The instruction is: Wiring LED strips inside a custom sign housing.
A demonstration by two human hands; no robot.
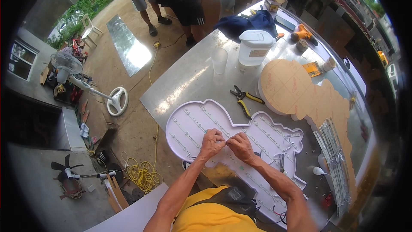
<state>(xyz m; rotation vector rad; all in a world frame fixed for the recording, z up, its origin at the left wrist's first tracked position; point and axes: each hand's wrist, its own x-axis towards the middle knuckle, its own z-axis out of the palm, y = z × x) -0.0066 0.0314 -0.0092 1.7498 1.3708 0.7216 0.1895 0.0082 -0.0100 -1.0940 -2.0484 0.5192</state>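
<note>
A white, curvy-edged sign shell point(195, 122) lies on the metal-topped table, with rows of LED strips point(266, 129) fixed inside it. Over its middle, my left hand point(211, 142) and my right hand point(241, 147) meet fingertip to fingertip. Both are closed in a pinch, and whatever sits between the fingers is too small to make out. Just beyond the shell lie wire strippers point(245, 99) with yellow and black handles, their jaws pointing left. Loose wires point(282, 157) run across the shell's right part.
Brown-papered cut-out panels point(287, 83), a bundle of LED strips point(334, 159), a white jug point(255, 49), a clear cup point(219, 60) and an orange drill point(304, 33) are on the table. Left on the floor stand a fan point(66, 62) and yellow cord point(143, 175). Two people point(180, 4) stand beyond.
</note>
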